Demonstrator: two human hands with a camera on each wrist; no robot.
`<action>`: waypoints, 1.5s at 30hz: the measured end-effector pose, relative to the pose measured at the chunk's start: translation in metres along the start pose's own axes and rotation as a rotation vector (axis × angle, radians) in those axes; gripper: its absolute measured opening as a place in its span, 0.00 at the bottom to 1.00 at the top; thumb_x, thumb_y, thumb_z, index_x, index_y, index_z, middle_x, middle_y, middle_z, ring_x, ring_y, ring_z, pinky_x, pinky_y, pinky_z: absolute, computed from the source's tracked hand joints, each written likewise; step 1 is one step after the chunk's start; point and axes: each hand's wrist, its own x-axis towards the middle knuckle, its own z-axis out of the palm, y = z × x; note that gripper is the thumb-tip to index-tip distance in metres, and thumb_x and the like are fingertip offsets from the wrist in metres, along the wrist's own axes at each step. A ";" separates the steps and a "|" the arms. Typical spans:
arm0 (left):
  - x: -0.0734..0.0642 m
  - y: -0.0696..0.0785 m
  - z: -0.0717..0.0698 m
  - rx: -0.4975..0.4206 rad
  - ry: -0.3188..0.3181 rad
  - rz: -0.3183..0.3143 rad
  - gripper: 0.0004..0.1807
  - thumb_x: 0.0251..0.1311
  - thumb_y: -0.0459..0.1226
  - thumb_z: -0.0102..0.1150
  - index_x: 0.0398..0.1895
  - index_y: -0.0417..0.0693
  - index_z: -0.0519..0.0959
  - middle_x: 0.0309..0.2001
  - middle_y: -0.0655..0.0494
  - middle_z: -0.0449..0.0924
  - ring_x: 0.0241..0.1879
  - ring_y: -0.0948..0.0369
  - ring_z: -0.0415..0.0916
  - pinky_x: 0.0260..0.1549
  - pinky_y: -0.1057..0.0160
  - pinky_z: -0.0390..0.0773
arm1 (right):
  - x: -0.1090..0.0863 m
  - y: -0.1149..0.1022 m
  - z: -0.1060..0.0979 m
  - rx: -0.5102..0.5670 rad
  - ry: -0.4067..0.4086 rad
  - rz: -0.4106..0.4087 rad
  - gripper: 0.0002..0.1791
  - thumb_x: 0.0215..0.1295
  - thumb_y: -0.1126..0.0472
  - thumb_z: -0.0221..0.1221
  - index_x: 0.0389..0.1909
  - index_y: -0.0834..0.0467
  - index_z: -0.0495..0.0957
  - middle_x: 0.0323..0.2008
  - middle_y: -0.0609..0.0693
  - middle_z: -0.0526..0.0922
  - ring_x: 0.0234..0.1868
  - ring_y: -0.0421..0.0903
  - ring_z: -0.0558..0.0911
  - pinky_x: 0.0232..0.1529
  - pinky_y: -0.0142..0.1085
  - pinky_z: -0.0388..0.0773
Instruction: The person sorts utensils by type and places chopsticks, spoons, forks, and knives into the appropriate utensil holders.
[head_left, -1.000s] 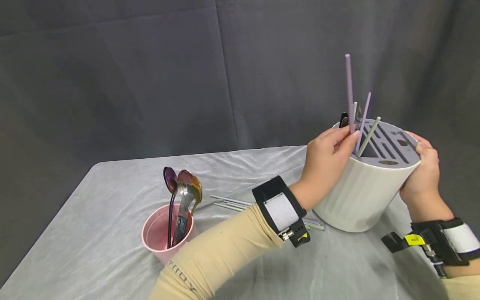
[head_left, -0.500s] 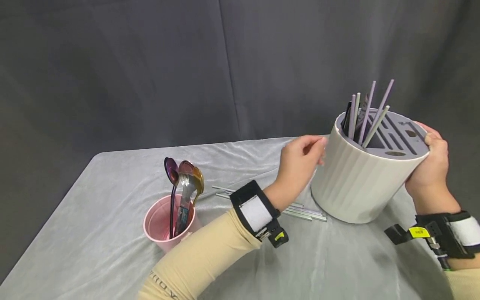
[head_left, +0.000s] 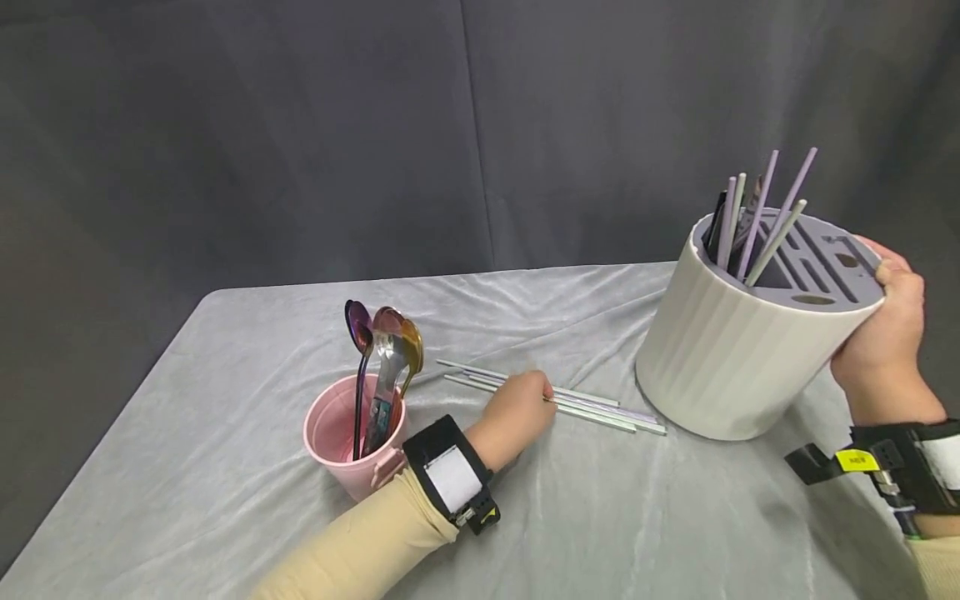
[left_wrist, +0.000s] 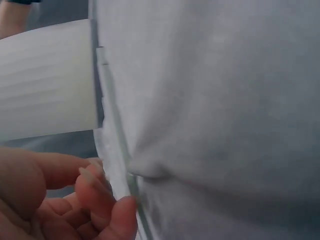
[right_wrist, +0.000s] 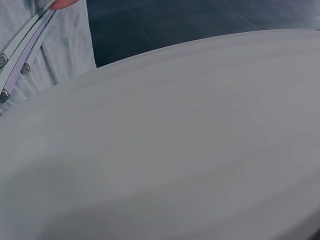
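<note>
In the head view my right hand [head_left: 885, 333] grips the back right side of a white ribbed utensil holder [head_left: 720, 367] with a slotted grey top, which leans to the right. Purple and pale green chopsticks [head_left: 757, 217] and dark-handled cutlery stand in its large opening. My left hand [head_left: 517, 412] is low over several pale chopsticks [head_left: 600, 408] lying on the cloth. The left wrist view has its fingers [left_wrist: 122, 215] curled beside a green chopstick [left_wrist: 122, 140]; whether they pinch one is hidden. The holder's wall [right_wrist: 175, 135] fills most of the right wrist view.
A pink cup [head_left: 330, 433] holding several spoons and a patterned-handle utensil [head_left: 381, 408] stands left of the chopsticks, close to my left wrist. Grey cloth [head_left: 187, 442] covers the table, and a dark curtain [head_left: 300, 150] hangs behind it.
My left hand let go of a purple chopstick in the holder, then moved left and down to the chopsticks on the table. The right hand keeps its grip on the tilted holder.
</note>
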 end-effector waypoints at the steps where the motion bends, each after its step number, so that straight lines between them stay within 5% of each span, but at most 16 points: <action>1: 0.000 -0.002 0.002 0.016 -0.004 0.000 0.04 0.57 0.28 0.57 0.35 0.37 0.79 0.32 0.48 0.81 0.25 0.58 0.71 0.28 0.63 0.73 | 0.001 0.000 0.000 0.033 0.009 0.004 0.21 0.74 0.64 0.30 0.47 0.65 0.72 0.45 0.56 0.79 0.40 0.44 0.85 0.38 0.27 0.80; 7: -0.001 -0.005 0.010 0.123 -0.036 0.012 0.06 0.57 0.29 0.59 0.37 0.41 0.80 0.36 0.49 0.83 0.29 0.58 0.75 0.28 0.62 0.74 | 0.001 0.000 -0.002 0.049 0.034 -0.011 0.21 0.73 0.64 0.31 0.46 0.66 0.73 0.44 0.57 0.79 0.39 0.45 0.85 0.37 0.27 0.80; 18: 0.001 0.000 0.014 0.245 -0.083 0.014 0.07 0.51 0.31 0.60 0.24 0.48 0.71 0.22 0.58 0.73 0.21 0.61 0.69 0.17 0.64 0.67 | 0.001 0.000 -0.004 0.076 0.031 0.012 0.21 0.72 0.64 0.31 0.47 0.66 0.73 0.45 0.57 0.79 0.39 0.45 0.85 0.37 0.28 0.80; 22: 0.000 0.001 0.014 0.278 -0.025 0.039 0.06 0.54 0.29 0.59 0.27 0.47 0.73 0.24 0.55 0.77 0.23 0.59 0.74 0.18 0.63 0.70 | 0.001 -0.001 -0.004 0.085 0.021 0.014 0.21 0.72 0.65 0.31 0.47 0.66 0.72 0.45 0.57 0.79 0.39 0.46 0.85 0.37 0.28 0.80; 25: -0.002 0.001 0.014 0.277 0.089 0.072 0.06 0.54 0.26 0.56 0.27 0.45 0.73 0.25 0.51 0.80 0.24 0.55 0.78 0.19 0.60 0.73 | 0.000 -0.001 -0.004 0.085 0.027 0.019 0.21 0.72 0.64 0.30 0.47 0.66 0.72 0.45 0.57 0.79 0.39 0.46 0.85 0.37 0.28 0.80; 29: 0.000 0.001 0.014 0.218 0.209 0.072 0.06 0.54 0.26 0.54 0.24 0.43 0.73 0.23 0.47 0.80 0.23 0.52 0.79 0.19 0.57 0.74 | 0.000 -0.003 -0.005 0.092 0.043 0.022 0.21 0.73 0.64 0.30 0.46 0.66 0.72 0.43 0.57 0.79 0.38 0.46 0.85 0.37 0.28 0.80; 35: 0.004 0.002 0.014 0.100 0.210 -0.004 0.10 0.58 0.33 0.53 0.20 0.43 0.76 0.22 0.47 0.79 0.22 0.54 0.77 0.17 0.57 0.72 | 0.001 -0.003 -0.007 0.158 0.050 0.028 0.19 0.70 0.66 0.33 0.45 0.68 0.72 0.41 0.58 0.80 0.36 0.47 0.85 0.36 0.29 0.81; 40: 0.004 -0.004 0.015 -0.010 0.240 0.000 0.05 0.62 0.28 0.54 0.33 0.38 0.80 0.32 0.45 0.83 0.34 0.51 0.82 0.31 0.57 0.79 | -0.001 -0.003 -0.007 0.108 0.038 0.028 0.18 0.71 0.65 0.33 0.46 0.67 0.72 0.42 0.57 0.80 0.38 0.46 0.85 0.37 0.28 0.80; 45: 0.006 -0.007 0.015 -0.232 0.227 -0.092 0.08 0.60 0.25 0.56 0.42 0.33 0.74 0.34 0.40 0.80 0.36 0.49 0.80 0.35 0.57 0.79 | -0.003 -0.003 -0.006 0.063 0.030 0.022 0.19 0.73 0.63 0.33 0.48 0.65 0.72 0.45 0.56 0.78 0.39 0.45 0.85 0.38 0.28 0.80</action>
